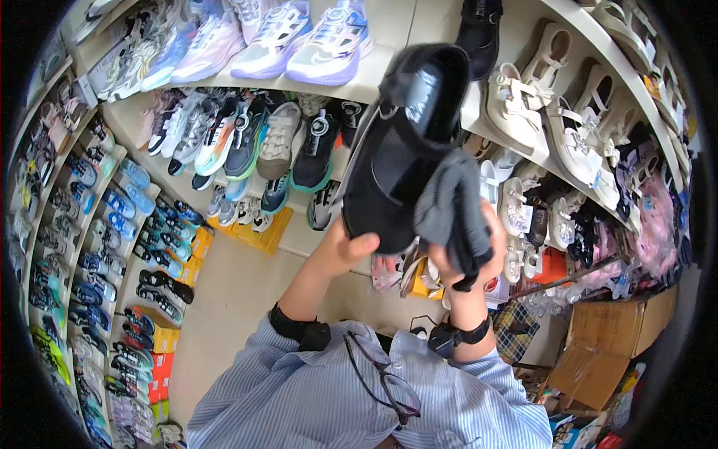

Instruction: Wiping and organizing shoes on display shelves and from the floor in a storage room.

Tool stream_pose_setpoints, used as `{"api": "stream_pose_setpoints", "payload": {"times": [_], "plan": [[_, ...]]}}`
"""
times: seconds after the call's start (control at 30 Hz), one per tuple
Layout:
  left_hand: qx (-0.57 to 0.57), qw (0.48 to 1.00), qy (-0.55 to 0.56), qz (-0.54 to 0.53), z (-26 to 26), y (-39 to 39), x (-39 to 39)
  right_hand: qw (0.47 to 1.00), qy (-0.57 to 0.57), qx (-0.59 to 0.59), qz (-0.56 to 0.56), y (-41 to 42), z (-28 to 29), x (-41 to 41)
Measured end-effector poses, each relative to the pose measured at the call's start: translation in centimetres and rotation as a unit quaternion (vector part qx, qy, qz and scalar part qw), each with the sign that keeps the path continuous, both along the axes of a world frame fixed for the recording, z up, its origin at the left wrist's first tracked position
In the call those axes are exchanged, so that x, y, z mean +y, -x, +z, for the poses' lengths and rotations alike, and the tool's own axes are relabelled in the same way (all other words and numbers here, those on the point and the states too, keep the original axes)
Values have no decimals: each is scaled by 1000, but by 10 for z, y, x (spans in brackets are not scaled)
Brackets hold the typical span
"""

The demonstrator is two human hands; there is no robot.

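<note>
A black strapped shoe (381, 185) is held up in front of me, its toe towards me and its pale printed insole showing. My left hand (350, 250) grips it at the toe, the thumb over the front edge and the fingers hidden beneath. Beside the shoe, my right hand (485, 241) holds a grey and black cloth (457, 207), which lies against the shoe's side. Behind the shoe's heel, another black shoe (479, 39) with a buckle stands on the shelf. Cream shoes with bows (510, 106) stand to its right.
White and purple sneakers (331, 50) line the upper shelf (370, 67), with darker sneakers (317, 151) below. Curved racks of shoes (120, 205) fill the left side. An opened cardboard box (606, 331) stands at lower right, near plastic-wrapped pink items (656, 224). Eyeglasses (387, 376) hang on my striped shirt.
</note>
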State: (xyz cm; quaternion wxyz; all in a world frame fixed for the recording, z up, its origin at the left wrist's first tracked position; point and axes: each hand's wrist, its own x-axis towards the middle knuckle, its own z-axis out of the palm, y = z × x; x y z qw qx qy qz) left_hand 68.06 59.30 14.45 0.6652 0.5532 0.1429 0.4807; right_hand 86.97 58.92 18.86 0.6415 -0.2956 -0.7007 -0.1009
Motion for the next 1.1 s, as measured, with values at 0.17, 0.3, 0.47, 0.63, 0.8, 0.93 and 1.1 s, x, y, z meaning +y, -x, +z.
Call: {"api": "stream_pose_setpoints", "payload": {"times": [0.17,0.3,0.47,0.63,0.8,0.93,1.1], "plan": [[-23,977,10,214,-2,4,10,952,96,-206,206,9,1,-17],[-46,976,-29,209,0,-5,5,896,236,-152,345,-1,-10,-18],[85,989,27,118,21,4,-12,977,192,57,68,-73,-35,-14],[146,958,-132,209,22,-10,-12,973,136,0,188,-43,-15,-16],[98,955,-95,264,18,-14,-9,900,277,-106,320,-23,-1,-23],[220,902,-136,346,24,-13,-12,893,318,-102,302,-32,2,-25],[325,819,-222,416,20,-10,-12,871,358,26,335,-41,6,-28]]}}
